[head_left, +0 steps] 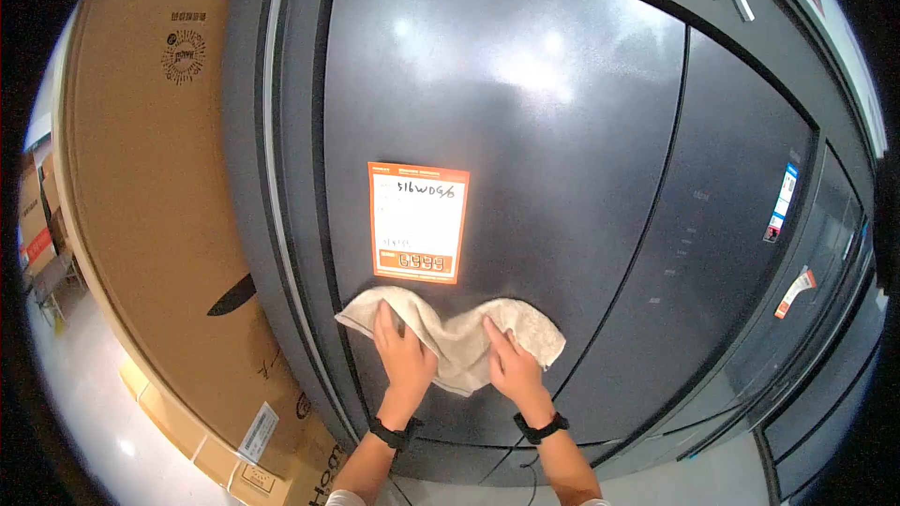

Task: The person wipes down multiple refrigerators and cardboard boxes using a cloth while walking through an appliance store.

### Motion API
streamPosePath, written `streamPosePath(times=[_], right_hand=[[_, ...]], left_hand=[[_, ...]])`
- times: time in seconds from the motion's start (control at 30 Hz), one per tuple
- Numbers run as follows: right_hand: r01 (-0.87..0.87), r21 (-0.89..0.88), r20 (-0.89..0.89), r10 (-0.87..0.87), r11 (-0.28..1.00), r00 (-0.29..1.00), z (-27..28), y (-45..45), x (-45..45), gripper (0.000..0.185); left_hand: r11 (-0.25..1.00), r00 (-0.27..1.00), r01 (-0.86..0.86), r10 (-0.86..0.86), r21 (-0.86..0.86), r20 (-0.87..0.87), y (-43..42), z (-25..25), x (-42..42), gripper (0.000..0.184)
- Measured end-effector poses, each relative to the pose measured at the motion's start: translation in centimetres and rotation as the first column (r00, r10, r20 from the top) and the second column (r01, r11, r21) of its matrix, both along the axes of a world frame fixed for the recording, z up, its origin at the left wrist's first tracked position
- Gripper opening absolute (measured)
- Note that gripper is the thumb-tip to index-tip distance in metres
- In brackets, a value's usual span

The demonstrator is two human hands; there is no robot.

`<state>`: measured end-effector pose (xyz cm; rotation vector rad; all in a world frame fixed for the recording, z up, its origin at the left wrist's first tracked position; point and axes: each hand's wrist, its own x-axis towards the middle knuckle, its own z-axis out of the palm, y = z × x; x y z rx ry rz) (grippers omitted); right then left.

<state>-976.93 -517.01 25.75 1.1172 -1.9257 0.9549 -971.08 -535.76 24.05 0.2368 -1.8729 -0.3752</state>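
A beige cloth point(450, 342) lies spread against the dark refrigerator door point(525, 187), just below an orange-edged price sheet point(419, 223). My left hand point(405, 356) presses on the cloth's left part, its fingers partly within the folds. On the cloth's right part rests my right hand point(513, 367), index finger stretched along the fabric. Both wrists wear black bands. The cloth sags between the two hands.
A tall cardboard box point(150, 178) stands at the left, with a lower carton point(197, 431) by the floor. At the right are a narrower door panel point(694, 225) and more dark appliances. Thin cables hang near the bottom.
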Motion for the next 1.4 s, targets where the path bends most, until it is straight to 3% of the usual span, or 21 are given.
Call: streamPosePath(times=[0.1,0.17,0.27,0.37,0.5,0.53,0.63,0.67,0.7,0.77,0.87,0.97,1.0,1.1,1.13,1.17,1.27,1.37,1.4], right_hand=[[0.105,0.091,0.011,-0.106,0.990,0.994,0.7,1.6,-0.2,0.062],[0.164,0.008,-0.080,-0.163,0.986,0.983,2.4,2.0,-1.2,0.059],[0.082,-0.132,-0.134,-0.100,0.988,0.986,6.6,1.6,-1.3,0.053],[0.073,-0.136,-0.259,-0.107,0.988,0.960,7.0,0.9,-0.6,0.052],[0.074,0.050,0.038,-0.076,0.996,0.996,1.6,1.2,0.2,0.052],[0.147,0.131,0.068,-0.157,0.980,0.985,1.0,1.9,0.6,0.053],[0.119,0.097,0.154,-0.133,0.988,0.979,2.2,3.0,0.1,0.055],[0.068,-0.039,0.040,-0.067,0.997,0.997,3.4,2.5,-0.2,0.055],[0.047,-0.090,0.068,-0.041,0.995,0.997,4.7,2.2,-0.2,0.053],[-0.019,-0.217,-0.180,-0.020,0.976,0.983,7.3,1.0,-0.7,0.053],[0.019,-0.166,-0.137,-0.042,0.986,0.990,7.8,-0.1,0.2,0.052],[-0.026,-0.039,0.124,0.031,0.999,0.992,4.0,0.1,0.6,0.053],[0.054,0.069,0.157,-0.064,0.996,0.985,2.5,0.4,0.4,0.055],[0.059,0.159,0.180,-0.088,0.985,0.980,1.2,2.4,-0.1,0.058],[0.047,0.117,0.124,-0.062,0.992,0.990,1.5,2.7,-0.6,0.058],[0.054,0.074,0.075,-0.059,0.996,0.995,2.5,2.8,-1.0,0.057],[0.024,-0.135,-0.023,-0.027,0.991,0.999,7.4,1.9,-0.7,0.051],[-0.115,-0.187,-0.073,0.103,0.976,0.992,8.2,1.2,-1.3,0.046],[-0.153,-0.237,-0.173,0.113,0.959,0.978,7.8,0.8,-1.1,0.040]], left_hand=[[0.994,0.994,0.095,-0.098,-0.046,-0.050,-0.7,1.1,-0.2,0.058],[0.992,0.994,0.098,-0.101,-0.085,-0.037,-1.1,3.2,-0.3,0.058],[0.992,0.995,0.081,-0.086,-0.096,-0.054,-0.4,4.9,-0.6,0.058],[0.990,0.997,0.076,-0.076,-0.116,0.006,-0.8,2.0,-1.2,0.060],[0.995,0.993,0.050,-0.041,-0.083,0.111,-0.4,-2.4,-0.5,0.061],[0.997,0.989,0.053,-0.043,-0.064,0.139,-0.5,-2.6,-0.4,0.056],[0.991,0.987,0.118,-0.112,-0.054,0.115,-2.1,-1.8,-1.1,0.049],[0.990,0.993,0.099,-0.092,-0.100,0.071,-1.7,0.1,-0.8,0.042],[0.989,0.996,0.068,-0.059,-0.132,0.068,-1.6,1.5,-0.8,0.040],[0.981,0.999,0.009,-0.017,-0.194,-0.037,-1.0,3.5,-1.2,0.038],[0.984,1.000,0.020,-0.022,-0.176,-0.009,-0.8,2.7,-1.2,0.041],[0.992,0.997,0.033,-0.025,-0.123,0.070,-1.3,-1.6,-1.1,0.045],[0.995,0.995,0.031,-0.021,-0.098,0.098,-1.3,-2.1,-0.6,0.048],[0.995,0.977,0.103,-0.099,-0.012,0.187,-2.1,-2.5,0.3,0.048],[0.997,0.982,0.065,-0.056,-0.047,0.183,-2.8,-2.2,-0.1,0.049],[0.992,0.984,0.130,-0.128,-0.004,0.126,-2.7,0.1,0.2,0.045],[0.983,0.990,0.136,-0.139,-0.122,-0.017,-3.5,4.6,0.1,0.042],[0.986,0.997,0.074,-0.074,-0.148,0.007,-3.4,5.2,0.0,0.042],[0.987,0.997,0.073,-0.069,-0.145,0.034,-3.4,4.2,0.1,0.046]])
